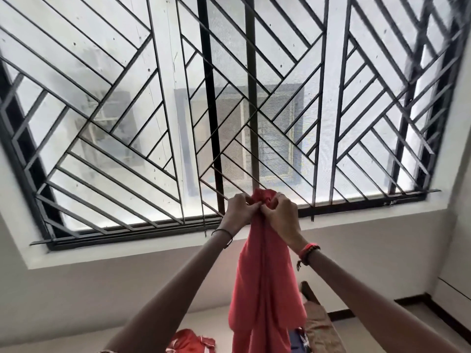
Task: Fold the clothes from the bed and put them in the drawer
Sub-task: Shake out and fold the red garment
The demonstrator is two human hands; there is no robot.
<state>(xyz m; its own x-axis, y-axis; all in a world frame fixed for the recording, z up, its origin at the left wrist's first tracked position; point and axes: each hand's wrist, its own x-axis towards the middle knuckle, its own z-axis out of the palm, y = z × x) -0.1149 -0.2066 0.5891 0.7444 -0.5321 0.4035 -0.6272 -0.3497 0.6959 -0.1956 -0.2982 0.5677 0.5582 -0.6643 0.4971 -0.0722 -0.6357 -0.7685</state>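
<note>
Window grille point(158, 103): dark metal bars in diagonal patterns, spanning the upper view from the left edge to the right, with pale mesh behind. A white sill point(127, 253) runs beneath it.

Red garment point(190, 342): crumpled, with white trim, at the bottom edge left of centre, lying on a pale surface.

Left hand point(240, 210): raised in front of the grille's lower bars. Its fingers are curled and pinch the bunched top of the coral garment. There is a thin bangle point(224, 234) at the wrist.

Coral garment point(265, 276): held aloft at centre by both hands. It is gathered at the top and hangs straight down in long folds to the bottom edge of the view.

Right hand point(280, 215): just beside the left hand, with fingers curled tight on the same bunched top. Orange and dark beaded bands point(308, 252) circle the wrist.

Blue item point(297, 342): mostly hidden behind the coral garment's lower right, and its kind cannot be told.

Tan garment point(321, 327): rumpled, low and right of the coral garment.

Dark wooden piece point(308, 291): just above the tan garment.

Dark skirting point(418, 301): along the wall base at far right.
</note>
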